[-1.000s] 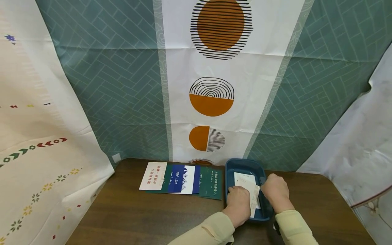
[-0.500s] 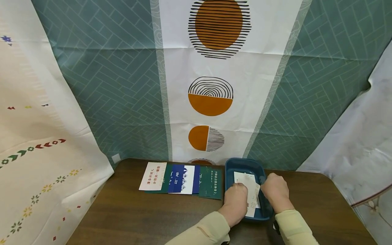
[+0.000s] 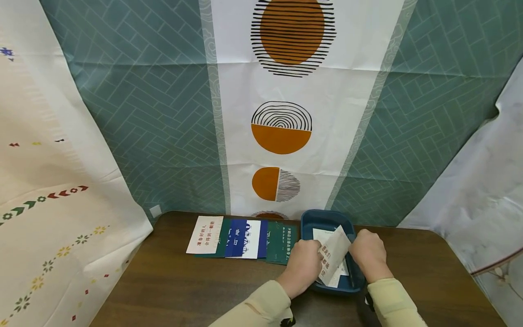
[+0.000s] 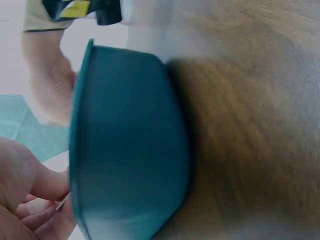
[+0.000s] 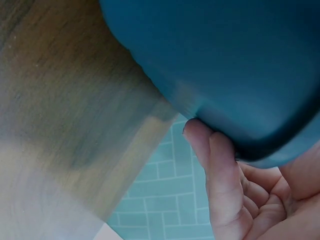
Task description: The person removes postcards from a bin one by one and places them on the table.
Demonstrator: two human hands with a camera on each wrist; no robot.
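Note:
My left hand pinches a cream card printed with dark characters. The card is tilted over the blue plastic bin, where more white cards lie. In the left wrist view, the thumb and fingers meet on a thin card edge just past the bin's side. At the bin's right rim is my right hand. Its fingers are curled at that rim in the right wrist view, with the fingertips against the outer wall.
Left of the bin, green cards, blue cards, a blue-and-white card and a white card with red writing overlap in a row on the brown wooden table. A patterned cloth hangs behind the table.
The left hand has moved left and drawn up the cream card, which has tilted from lying flat to show its printed characters. The right hand stays at the bin's rim.

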